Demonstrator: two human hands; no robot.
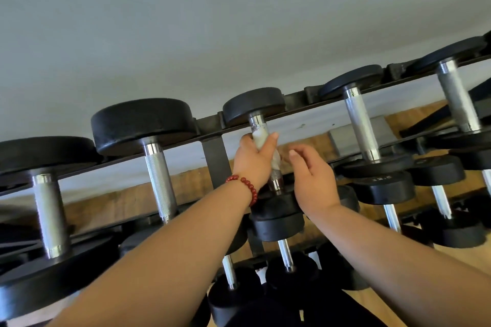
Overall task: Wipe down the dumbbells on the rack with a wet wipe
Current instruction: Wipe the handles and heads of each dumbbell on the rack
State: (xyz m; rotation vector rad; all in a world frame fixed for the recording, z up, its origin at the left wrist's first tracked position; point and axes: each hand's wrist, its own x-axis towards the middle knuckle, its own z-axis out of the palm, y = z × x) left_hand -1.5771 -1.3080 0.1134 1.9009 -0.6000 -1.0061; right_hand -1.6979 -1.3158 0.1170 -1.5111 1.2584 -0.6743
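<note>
Two bare forearms reach up from the bottom edge: the left forearm and the right forearm. A red bracelet of beads circles the left wrist.

The left hand is clenched round the steel handle of the middle dumbbell on the rack's top tier. The white wipe is wrapped between palm and handle, showing above the fingers, and a fold of it sticks out on the right side of the grip. The thumb lies up along the handle's right side.

The right hand is released, its fingers loosely spread and holding nothing. It is just beside the handle's lower half, and whether it touches the wipe cannot be told.

The dumbbell lies across the rack's rails, its far black head at the back rail and its near head below the hands. Other dumbbells lie alongside it, two bigger ones to the left and two to the right. The lower tiers hold more black dumbbells. A grey wall rises behind the rack, and wood floor shows at lower right.
</note>
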